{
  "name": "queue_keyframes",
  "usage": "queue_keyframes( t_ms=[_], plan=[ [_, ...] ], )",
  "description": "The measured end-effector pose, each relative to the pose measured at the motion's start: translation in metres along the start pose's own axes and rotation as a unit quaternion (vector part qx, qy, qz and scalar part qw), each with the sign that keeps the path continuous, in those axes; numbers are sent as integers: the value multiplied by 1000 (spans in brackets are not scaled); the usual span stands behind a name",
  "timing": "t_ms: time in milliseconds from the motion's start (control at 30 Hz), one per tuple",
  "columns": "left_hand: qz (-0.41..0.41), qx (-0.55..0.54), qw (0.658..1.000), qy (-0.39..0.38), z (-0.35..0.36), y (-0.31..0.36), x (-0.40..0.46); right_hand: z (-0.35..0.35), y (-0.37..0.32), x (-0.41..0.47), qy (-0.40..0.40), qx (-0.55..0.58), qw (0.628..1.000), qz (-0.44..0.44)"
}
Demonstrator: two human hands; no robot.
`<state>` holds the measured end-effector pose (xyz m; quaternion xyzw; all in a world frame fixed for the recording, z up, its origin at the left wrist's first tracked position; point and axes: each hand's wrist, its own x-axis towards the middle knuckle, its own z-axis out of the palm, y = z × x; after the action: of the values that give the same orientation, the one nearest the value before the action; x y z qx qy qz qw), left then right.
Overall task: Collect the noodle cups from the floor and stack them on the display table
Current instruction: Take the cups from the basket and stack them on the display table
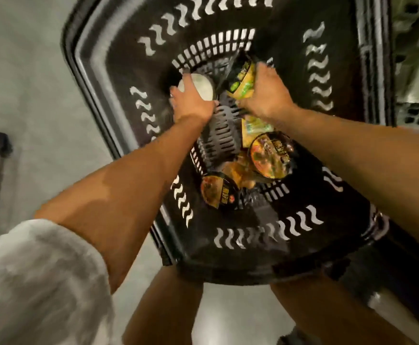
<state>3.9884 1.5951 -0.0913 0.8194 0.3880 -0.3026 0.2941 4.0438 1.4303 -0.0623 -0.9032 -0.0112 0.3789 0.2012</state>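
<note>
Head view: cups [270, 158] inside basket [118, 58].

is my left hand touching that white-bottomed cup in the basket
Touching. The head view shows the left hand lying over the white-bottomed cup, fingers wrapped around its near and left edge with no gap, deep in the black basket.

One black basket [133, 58] holds what looks like five noodle cups, though blur makes the count unsure. One cup with a pale base [204, 89] is under the left hand [191, 100] and one yellow-green cup [241, 80] under the right hand [265, 95]. Three more lie nearer than the hands: a yellow cup [252, 128] and two dark-lidded cups [270, 155] [218, 190].
</note>
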Motion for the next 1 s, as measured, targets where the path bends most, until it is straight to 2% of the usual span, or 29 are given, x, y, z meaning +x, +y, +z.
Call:
queue_keyframes(
  t_ms=[133,333,433,533,667,767,900,1000],
  plan=[
    [1,13,1000,2,13,-1,28,24,4,29,26,-68,997,-11],
    [-16,1,1000,19,13,3,31,33,-1,43,62,-64,996,4],
    [-49,-51,997,16,0,11,15,20,-6,24,107,-34,994,-3],
    [-93,-154,984,12,-23,13,-22,-3,-20,-13,146,-29,987,-65],
    [-109,-310,945,-8,-60,14,-99,-39,-42,-87,139,59,984,-95],
    [-114,-413,903,-38,-93,16,-158,-68,-56,-144,131,175,973,-69],
    [-160,-510,842,-81,-136,24,-224,-123,-71,-216,163,294,942,-11],
    [-167,-562,801,-124,-180,40,-276,-170,-83,-268,178,400,899,34]
  ],
)
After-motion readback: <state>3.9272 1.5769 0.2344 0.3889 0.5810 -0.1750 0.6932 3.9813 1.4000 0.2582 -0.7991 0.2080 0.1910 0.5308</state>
